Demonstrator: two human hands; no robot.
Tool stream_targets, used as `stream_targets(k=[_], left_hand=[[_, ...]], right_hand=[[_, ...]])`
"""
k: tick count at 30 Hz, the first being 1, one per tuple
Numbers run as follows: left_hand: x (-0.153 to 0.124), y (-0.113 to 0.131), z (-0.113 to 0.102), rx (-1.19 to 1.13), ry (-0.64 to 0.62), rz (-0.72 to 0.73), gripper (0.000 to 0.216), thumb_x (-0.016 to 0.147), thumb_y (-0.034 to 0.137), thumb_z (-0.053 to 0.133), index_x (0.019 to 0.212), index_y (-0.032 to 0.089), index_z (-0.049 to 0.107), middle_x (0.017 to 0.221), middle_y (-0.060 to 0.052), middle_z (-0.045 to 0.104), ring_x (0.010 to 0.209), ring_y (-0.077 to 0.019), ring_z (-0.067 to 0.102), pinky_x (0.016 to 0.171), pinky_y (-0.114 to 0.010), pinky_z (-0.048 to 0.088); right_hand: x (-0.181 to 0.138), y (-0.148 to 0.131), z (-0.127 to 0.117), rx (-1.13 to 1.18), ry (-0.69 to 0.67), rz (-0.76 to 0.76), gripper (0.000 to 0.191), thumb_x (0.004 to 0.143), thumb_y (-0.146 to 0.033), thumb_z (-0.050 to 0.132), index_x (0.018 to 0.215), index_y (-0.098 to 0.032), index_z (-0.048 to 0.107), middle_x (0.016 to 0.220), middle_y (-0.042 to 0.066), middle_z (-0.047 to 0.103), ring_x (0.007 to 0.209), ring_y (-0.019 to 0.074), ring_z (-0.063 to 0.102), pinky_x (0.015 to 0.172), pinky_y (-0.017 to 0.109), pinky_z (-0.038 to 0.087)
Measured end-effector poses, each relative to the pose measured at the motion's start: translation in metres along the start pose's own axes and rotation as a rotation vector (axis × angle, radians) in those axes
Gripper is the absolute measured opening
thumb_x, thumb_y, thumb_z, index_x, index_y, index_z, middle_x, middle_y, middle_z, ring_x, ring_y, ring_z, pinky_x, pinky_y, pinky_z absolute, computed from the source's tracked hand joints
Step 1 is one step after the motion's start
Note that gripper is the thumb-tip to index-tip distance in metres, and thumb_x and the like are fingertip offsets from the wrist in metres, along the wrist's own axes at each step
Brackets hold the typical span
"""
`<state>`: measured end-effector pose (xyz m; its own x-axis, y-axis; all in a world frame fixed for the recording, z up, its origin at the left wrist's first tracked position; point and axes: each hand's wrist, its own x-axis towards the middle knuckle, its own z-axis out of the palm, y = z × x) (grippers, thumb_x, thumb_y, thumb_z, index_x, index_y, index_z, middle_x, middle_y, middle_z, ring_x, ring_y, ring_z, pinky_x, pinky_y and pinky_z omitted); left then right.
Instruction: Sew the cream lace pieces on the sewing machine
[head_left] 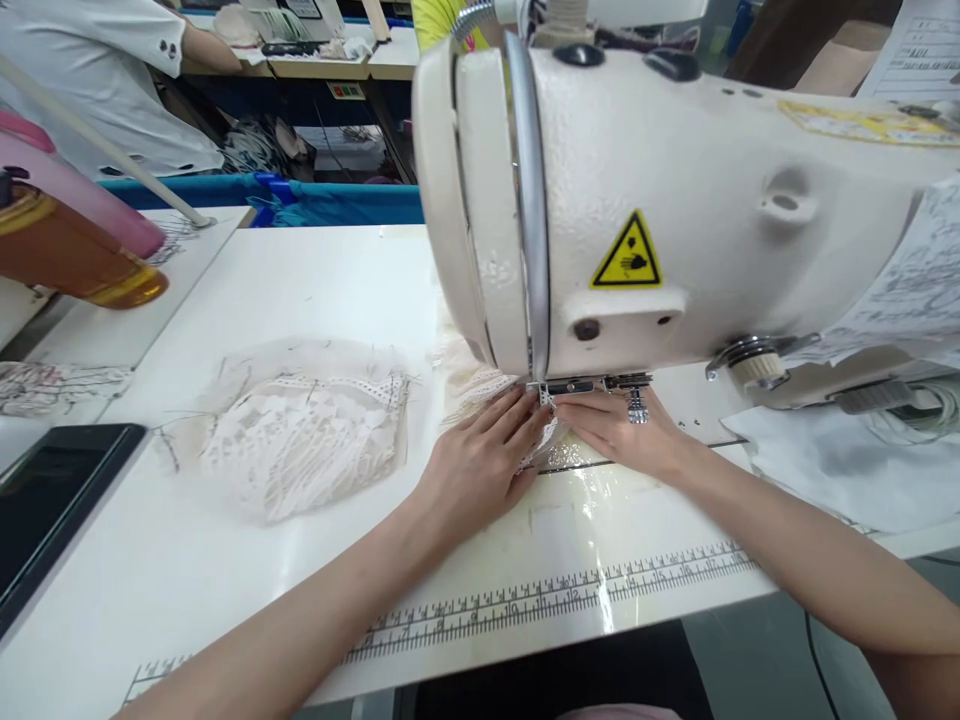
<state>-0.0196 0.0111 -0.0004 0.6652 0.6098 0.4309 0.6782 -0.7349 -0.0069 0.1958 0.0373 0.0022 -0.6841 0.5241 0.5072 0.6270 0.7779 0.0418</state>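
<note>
A piece of cream lace fabric (466,385) lies under the head of a white sewing machine (480,200), partly hidden by the machine and my hands. My left hand (480,455) rests on the lace with its fingers stretched out flat, their tips just left of the presser foot (545,393). On the other side, my right hand (626,425) has its fingers drawn together at the lace edge beside the foot. Its fingertips are partly covered by the metal parts. Another lace piece (307,430) with sheer edges and loose threads lies to the left.
A dark phone (60,510) lies at the left, below an amber bottle (82,250) and a pink bottle (97,190). A printed ruler (517,605) runs along the front edge. White cloth (840,470) lies at right. A person in white (97,80) sits beyond.
</note>
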Motion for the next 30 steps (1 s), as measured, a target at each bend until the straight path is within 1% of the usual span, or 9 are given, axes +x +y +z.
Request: stream_targets(k=[2,4,7,9,11,14,19,24,30], left_hand=[[0.0,-0.001,0.0,0.004,-0.002,0.023,0.036,0.09,0.019,0.046,0.123,0.009,0.057,0.127,-0.014,0.06,0.119,-0.0279,0.056,0.096,-0.044,0.053],[0.0,-0.002,-0.001,-0.001,0.005,0.075,0.034,0.091,0.012,0.043,0.121,0.008,0.057,0.126,-0.012,0.06,0.119,-0.0248,0.056,0.097,-0.041,0.052],[-0.001,-0.003,-0.003,-0.011,0.006,0.119,0.029,0.092,0.01,0.039,0.113,0.008,0.059,0.123,-0.013,0.062,0.115,-0.0223,0.059,0.092,-0.037,0.055],[-0.002,-0.004,-0.005,-0.015,-0.008,0.108,0.028,0.092,0.011,0.038,0.108,0.008,0.06,0.12,-0.014,0.064,0.112,-0.0224,0.061,0.089,-0.036,0.057],[-0.002,-0.005,-0.007,-0.015,-0.019,0.09,0.026,0.091,0.011,0.039,0.104,0.009,0.061,0.119,-0.013,0.065,0.111,-0.0221,0.062,0.09,-0.036,0.056],[-0.002,-0.006,-0.008,-0.009,-0.004,0.064,0.023,0.09,0.012,0.04,0.099,0.012,0.062,0.115,-0.01,0.067,0.11,-0.0208,0.063,0.091,-0.034,0.055],[-0.001,-0.007,-0.009,-0.01,-0.002,0.029,0.024,0.089,0.016,0.042,0.101,0.013,0.062,0.115,-0.01,0.068,0.109,-0.021,0.063,0.092,-0.034,0.055],[0.0,-0.006,-0.008,-0.034,-0.02,0.011,0.027,0.088,0.018,0.04,0.101,0.011,0.062,0.118,-0.013,0.066,0.11,-0.0238,0.062,0.093,-0.038,0.054],[-0.002,-0.004,-0.006,-0.016,-0.034,-0.009,0.028,0.088,0.021,0.041,0.106,0.01,0.06,0.121,-0.014,0.064,0.113,-0.0259,0.061,0.092,-0.038,0.055]], right_hand=[[0.0,0.0,0.001,-0.014,-0.003,0.002,0.019,0.092,-0.018,0.047,0.093,-0.022,0.065,0.099,-0.002,0.072,0.083,0.0134,0.064,0.067,0.03,0.043],[0.0,0.0,0.001,-0.032,-0.014,-0.006,0.019,0.092,-0.016,0.048,0.095,-0.022,0.065,0.102,-0.001,0.071,0.083,0.0141,0.064,0.068,0.031,0.044],[-0.001,-0.001,0.003,-0.027,-0.039,-0.042,0.024,0.09,-0.009,0.046,0.1,-0.02,0.065,0.105,0.001,0.07,0.084,0.0142,0.064,0.07,0.031,0.047],[-0.001,-0.002,0.005,0.007,-0.073,-0.07,0.029,0.089,-0.005,0.043,0.102,-0.02,0.064,0.106,0.002,0.069,0.089,0.0144,0.063,0.074,0.03,0.048],[0.0,-0.004,0.007,0.043,-0.113,-0.088,0.031,0.089,-0.003,0.042,0.103,-0.019,0.064,0.105,0.003,0.069,0.096,0.0146,0.061,0.079,0.03,0.048],[0.0,-0.01,0.008,0.055,-0.124,-0.071,0.029,0.09,-0.005,0.044,0.105,-0.02,0.063,0.108,0.004,0.068,0.1,0.0143,0.059,0.084,0.03,0.047],[0.001,-0.02,0.009,0.009,-0.053,-0.033,0.022,0.088,-0.006,0.048,0.098,-0.02,0.062,0.103,-0.001,0.07,0.096,0.0123,0.061,0.082,0.029,0.043],[0.002,-0.022,0.007,-0.002,-0.064,-0.035,0.024,0.087,-0.004,0.047,0.094,-0.021,0.063,0.1,-0.003,0.071,0.095,0.0112,0.06,0.078,0.027,0.042],[0.0,-0.02,0.007,0.027,-0.072,-0.022,0.028,0.088,-0.005,0.045,0.095,-0.024,0.065,0.102,-0.001,0.07,0.098,0.0134,0.059,0.082,0.029,0.045]])
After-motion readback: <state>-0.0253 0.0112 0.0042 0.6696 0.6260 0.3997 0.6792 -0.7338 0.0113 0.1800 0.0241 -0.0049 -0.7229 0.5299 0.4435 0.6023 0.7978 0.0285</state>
